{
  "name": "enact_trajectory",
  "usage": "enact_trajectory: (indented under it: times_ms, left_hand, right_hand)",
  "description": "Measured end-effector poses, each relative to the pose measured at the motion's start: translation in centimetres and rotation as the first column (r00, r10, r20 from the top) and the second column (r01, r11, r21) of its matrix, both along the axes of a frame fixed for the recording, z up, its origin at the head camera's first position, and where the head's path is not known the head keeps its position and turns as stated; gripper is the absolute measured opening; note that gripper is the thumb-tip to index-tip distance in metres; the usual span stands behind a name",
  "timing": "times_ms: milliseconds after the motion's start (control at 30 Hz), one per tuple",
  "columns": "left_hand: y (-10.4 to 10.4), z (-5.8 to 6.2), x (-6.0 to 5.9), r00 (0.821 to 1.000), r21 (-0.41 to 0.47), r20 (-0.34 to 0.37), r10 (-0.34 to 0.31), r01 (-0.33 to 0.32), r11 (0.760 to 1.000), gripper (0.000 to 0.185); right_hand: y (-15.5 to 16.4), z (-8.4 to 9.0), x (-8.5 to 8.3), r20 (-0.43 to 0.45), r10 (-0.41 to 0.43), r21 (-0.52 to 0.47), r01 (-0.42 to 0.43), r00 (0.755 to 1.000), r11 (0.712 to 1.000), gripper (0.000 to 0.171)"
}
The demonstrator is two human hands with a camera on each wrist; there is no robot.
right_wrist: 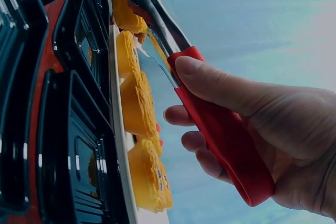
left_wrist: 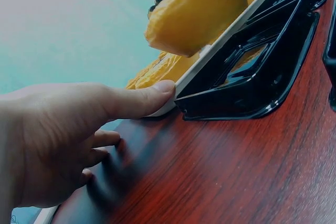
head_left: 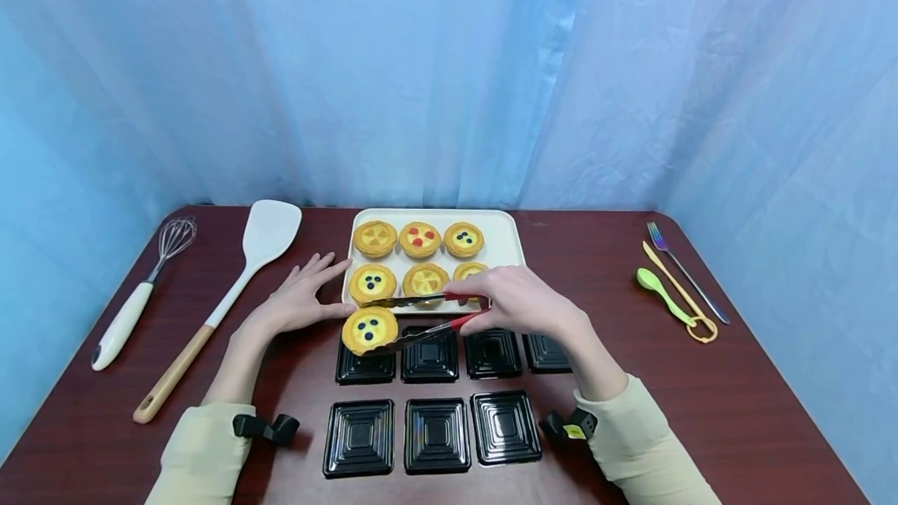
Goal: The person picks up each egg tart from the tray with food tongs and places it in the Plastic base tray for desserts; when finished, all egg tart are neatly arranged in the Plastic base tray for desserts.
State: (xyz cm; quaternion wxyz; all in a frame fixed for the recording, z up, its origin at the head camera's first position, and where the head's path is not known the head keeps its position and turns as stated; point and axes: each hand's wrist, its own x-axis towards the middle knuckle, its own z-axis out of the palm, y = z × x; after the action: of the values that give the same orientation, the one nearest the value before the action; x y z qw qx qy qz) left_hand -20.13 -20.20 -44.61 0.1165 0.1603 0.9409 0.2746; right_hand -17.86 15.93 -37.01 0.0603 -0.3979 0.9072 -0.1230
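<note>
My right hand grips red-handled tongs, whose metal tips clamp a yellow tart with dark blueberries. The tart hangs just above the far-left black plastic cup, beside the front edge of the cream tray. My left hand lies flat on the table, fingers straight, thumb touching the tray's near-left corner. Several more tarts sit on the tray.
Two rows of black square cups lie before the tray. A white spatula and a whisk rest at the left. A fork, green spoon and orange utensil lie at the right. Blue curtain surrounds the brown table.
</note>
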Motion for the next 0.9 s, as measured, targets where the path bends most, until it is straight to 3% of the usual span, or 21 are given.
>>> enact_trajectory:
  times_ms: [900]
  left_hand:
    - [-0.11,-0.45,-0.27,1.000,-0.016,0.018,0.000,0.000,1.000,0.093]
  right_hand:
    - [-0.94,-0.87,0.19,0.017,0.014,0.054,-0.015,1.000,0.998,0.057]
